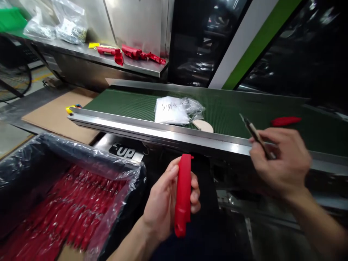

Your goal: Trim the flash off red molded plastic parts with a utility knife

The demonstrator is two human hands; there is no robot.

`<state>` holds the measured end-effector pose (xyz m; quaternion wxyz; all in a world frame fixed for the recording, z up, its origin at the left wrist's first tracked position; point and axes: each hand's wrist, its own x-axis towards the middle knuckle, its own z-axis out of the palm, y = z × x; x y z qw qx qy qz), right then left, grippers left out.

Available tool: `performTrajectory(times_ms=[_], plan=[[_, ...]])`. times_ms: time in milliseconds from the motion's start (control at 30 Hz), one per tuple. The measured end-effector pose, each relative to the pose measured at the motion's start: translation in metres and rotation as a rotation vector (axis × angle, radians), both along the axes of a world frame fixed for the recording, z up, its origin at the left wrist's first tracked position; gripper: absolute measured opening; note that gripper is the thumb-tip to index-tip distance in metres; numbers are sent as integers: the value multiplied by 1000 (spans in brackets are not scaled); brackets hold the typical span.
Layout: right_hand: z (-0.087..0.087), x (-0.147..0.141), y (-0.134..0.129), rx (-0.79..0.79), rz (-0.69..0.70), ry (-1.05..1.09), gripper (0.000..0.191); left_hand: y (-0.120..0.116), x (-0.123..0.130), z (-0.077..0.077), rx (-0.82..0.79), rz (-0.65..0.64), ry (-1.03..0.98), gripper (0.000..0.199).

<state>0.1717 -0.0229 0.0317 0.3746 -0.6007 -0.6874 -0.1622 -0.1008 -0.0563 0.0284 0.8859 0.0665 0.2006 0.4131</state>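
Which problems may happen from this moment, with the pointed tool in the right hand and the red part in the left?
The slender tool in the right hand might scratch the red part, or nick the bare left hand, if the two come together carelessly.
The red part seems supported only by the left hand, so a loosened grip could drop it.
The red piece on the green belt might shift if the belt runs.

factory workshop with conveyor belt
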Motion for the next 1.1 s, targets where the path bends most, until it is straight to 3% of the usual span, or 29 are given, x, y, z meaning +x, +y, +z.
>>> performTrajectory(times_ms=[67, 167, 333, 533, 700, 867, 1100], plan=[[-8, -36, -35, -138, 164, 377, 30, 1, 1, 0, -14, 18, 7, 22], [-22, -79, -76, -363, 188, 725, 29, 4, 2, -3, -42, 57, 46, 17], [-26, -118, -116, -551, 194, 739, 25, 10, 5, -14, -98, 87, 127, 16], [-26, -145, -123, -644, 255, 1012, 27, 18, 16, -16, -255, 64, 146, 14], [-32, -143, -117, -632, 222, 1008, 33, 19, 28, -18, -338, -3, 219, 19], [-37, -118, -116, -577, 161, 932, 31, 9, 39, -27, -181, 144, 325, 16], [-41, -84, -113, -515, 61, 1534, 23, -5, 44, -27, -5, 113, 403, 13]])
